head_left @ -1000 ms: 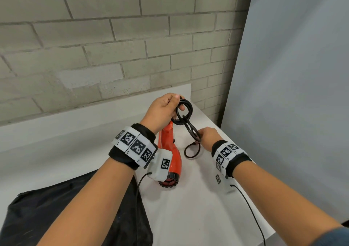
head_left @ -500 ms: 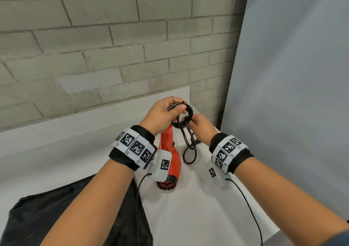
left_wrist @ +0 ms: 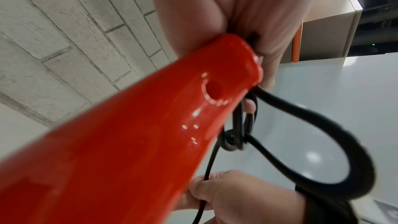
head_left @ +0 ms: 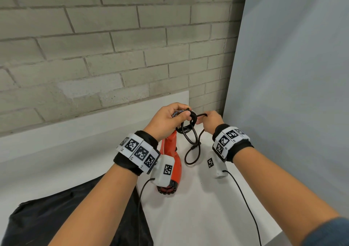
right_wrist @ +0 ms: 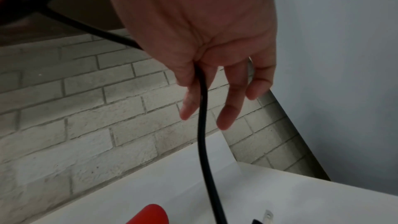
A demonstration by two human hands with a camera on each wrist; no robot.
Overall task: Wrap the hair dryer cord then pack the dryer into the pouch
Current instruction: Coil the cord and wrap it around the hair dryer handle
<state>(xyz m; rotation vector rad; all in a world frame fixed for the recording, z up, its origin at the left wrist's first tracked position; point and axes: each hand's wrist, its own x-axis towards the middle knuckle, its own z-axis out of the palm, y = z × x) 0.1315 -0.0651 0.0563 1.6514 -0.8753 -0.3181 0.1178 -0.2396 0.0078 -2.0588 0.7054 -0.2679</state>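
The cord-wrapping step is under way; packing has not begun. The left hand (head_left: 168, 117) has its fingers curled round the end of the red hair dryer's (head_left: 171, 162) handle together with the gathered coils of black cord (head_left: 189, 132), and the dryer hangs nozzle-down toward the white table (head_left: 198, 217), its dark grille toward 6 o'clock in the head view. At 3 o'clock of that hand, the right hand (head_left: 211, 120) pinches a stretch of cord between thumb and forefinger, with its other 3 fingers (right_wrist: 230, 101) loose and spread in the right wrist view. Below the coils, 1 slack loop droops toward the table, and the plug (right_wrist: 268, 215) shows at the bottom edge of the right wrist view (only its metal prongs are clear). The black pouch (head_left: 56, 217) lies flat at 7 o'clock, well apart from the hands.

Judging from this, the next move calls for carrying the pinched stretch round the bundle again while the left hand keeps the coils from springing loose, then securing the plug end before the dryer goes to the pouch.
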